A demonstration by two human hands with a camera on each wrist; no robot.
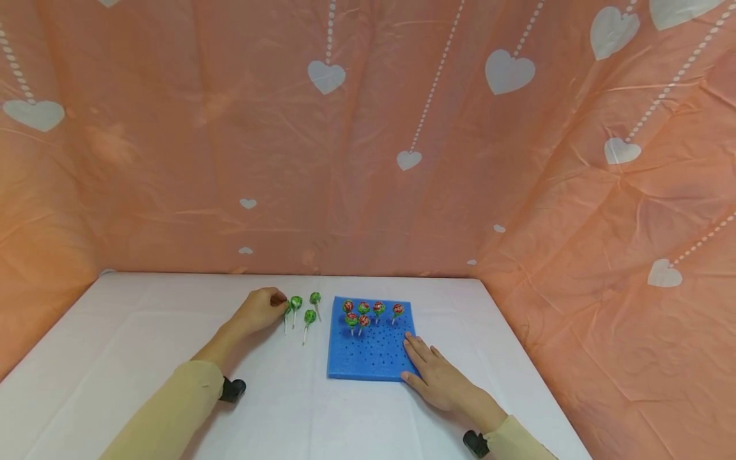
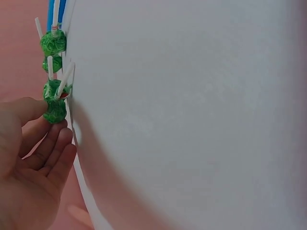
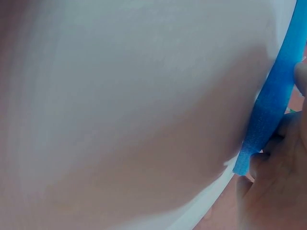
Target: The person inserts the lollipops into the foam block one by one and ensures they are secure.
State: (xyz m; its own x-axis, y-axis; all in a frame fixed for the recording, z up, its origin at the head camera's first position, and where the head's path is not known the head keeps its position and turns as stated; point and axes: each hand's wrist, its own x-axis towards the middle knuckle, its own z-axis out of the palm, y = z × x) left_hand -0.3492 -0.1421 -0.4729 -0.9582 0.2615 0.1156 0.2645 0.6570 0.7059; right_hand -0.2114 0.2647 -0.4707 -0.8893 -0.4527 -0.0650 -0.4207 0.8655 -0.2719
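Observation:
My left hand (image 1: 261, 309) pinches the green-wrapped head of a lollipop (image 2: 54, 112) between thumb and fingers, its white stick pointing down toward the table in the head view. Close beside it is another green lollipop (image 1: 296, 302), and two more, a far one (image 1: 315, 298) and a nearer one (image 1: 310, 316), lie between the hand and a blue foam board (image 1: 368, 367). Several red-and-green lollipops (image 1: 379, 308) stand upright in the board's far rows of holes. My right hand (image 1: 439, 381) rests on the board's right edge near its front corner, fingers extended.
A white-covered table (image 1: 270, 409) carries everything. Orange curtain (image 1: 368, 211) with white hearts hangs behind it and along both sides. Rows of small holes dot the nearer part of the board. Each wrist has a black device strapped on.

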